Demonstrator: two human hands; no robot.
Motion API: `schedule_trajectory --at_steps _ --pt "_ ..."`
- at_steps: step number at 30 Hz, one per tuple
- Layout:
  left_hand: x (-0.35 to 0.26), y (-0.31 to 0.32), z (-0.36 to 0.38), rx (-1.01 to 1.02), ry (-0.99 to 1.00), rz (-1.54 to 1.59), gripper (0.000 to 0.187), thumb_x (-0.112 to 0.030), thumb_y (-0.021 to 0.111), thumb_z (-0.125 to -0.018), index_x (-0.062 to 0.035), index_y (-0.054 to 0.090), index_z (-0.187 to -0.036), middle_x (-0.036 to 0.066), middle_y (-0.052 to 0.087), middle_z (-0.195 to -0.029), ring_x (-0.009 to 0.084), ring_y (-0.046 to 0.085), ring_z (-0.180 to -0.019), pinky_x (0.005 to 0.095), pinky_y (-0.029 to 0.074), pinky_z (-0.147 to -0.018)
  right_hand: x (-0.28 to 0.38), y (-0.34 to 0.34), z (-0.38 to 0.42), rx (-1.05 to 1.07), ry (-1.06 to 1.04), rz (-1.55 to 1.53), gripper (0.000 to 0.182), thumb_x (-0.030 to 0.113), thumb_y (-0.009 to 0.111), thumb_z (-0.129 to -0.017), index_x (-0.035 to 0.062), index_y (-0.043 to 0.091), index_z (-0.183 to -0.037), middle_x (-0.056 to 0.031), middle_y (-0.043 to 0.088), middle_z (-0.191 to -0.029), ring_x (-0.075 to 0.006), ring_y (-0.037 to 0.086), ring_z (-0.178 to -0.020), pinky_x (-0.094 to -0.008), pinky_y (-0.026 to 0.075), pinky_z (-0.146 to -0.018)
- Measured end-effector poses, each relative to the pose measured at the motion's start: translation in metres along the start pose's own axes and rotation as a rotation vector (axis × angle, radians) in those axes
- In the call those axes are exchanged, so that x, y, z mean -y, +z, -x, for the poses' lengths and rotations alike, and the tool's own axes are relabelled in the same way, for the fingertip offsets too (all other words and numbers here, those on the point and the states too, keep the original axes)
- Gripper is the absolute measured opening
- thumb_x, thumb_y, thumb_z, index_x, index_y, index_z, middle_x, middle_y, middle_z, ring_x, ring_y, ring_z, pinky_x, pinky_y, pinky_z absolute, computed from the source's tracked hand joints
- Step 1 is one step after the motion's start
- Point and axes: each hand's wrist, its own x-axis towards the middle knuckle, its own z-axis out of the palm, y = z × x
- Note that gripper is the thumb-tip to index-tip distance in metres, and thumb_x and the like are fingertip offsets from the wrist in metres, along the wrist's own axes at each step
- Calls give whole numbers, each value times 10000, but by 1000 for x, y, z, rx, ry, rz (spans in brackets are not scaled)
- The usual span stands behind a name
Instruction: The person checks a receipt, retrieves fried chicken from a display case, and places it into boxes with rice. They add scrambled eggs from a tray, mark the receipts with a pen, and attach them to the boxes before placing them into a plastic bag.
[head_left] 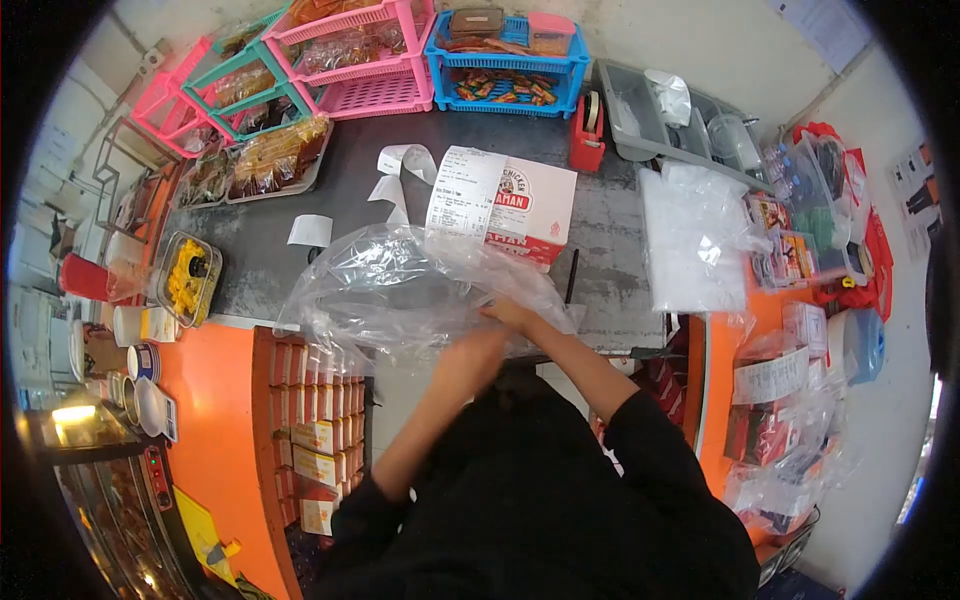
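Observation:
A large clear plastic bag (390, 275) lies spread along the front of the dark counter. My right hand (512, 316) is at its right front part, fingers bent together on the plastic. My left hand (470, 362) is over the bag's near edge, blurred, so its fingers cannot be made out. Just behind the bag stands a white and red food box (535, 205). A long printed receipt (464, 195) rests against the box's left side, and its paper strip curls to the left.
Pink (375, 85), green and blue racks (508, 75) line the back. A red tape dispenser (587, 140) and a grey tray (640, 120) stand back right. White plastic bags (695, 240) are stacked at right; a yellow food container (187, 280) is at left.

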Motion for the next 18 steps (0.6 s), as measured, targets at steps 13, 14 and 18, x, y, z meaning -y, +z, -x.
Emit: schedule_trajectory --at_steps 13,14,18 --pt "117 -12 -87 305 -480 -1104 546 -335 510 -830 -224 362 -1343 151 224 -1438 409 89 -1333 717 232 -910 -52 -115 -29 86 293 326 481 208 673 -670 73 549 -1115 -176 620 -947 -269 591 -905 -375 464 -775" --pt "108 -5 -88 237 -403 -1272 488 -287 480 -854 -164 402 -1320 167 294 -1404 415 158 -1316 698 268 -909 -55 -109 -36 284 231 259 516 223 691 -662 89 539 -1136 -188 603 -1002 -293 581 -932 -383 454 -795" --pt "53 66 -92 464 -217 -197 427 -207 552 -810 -97 484 -1217 185 433 -1202 384 403 -1098 653 342 -871 -54 -69 -7 295 148 125 623 262 729 -652 76 489 -1196 -218 538 -1141 -337 533 -1021 -395 416 -858"
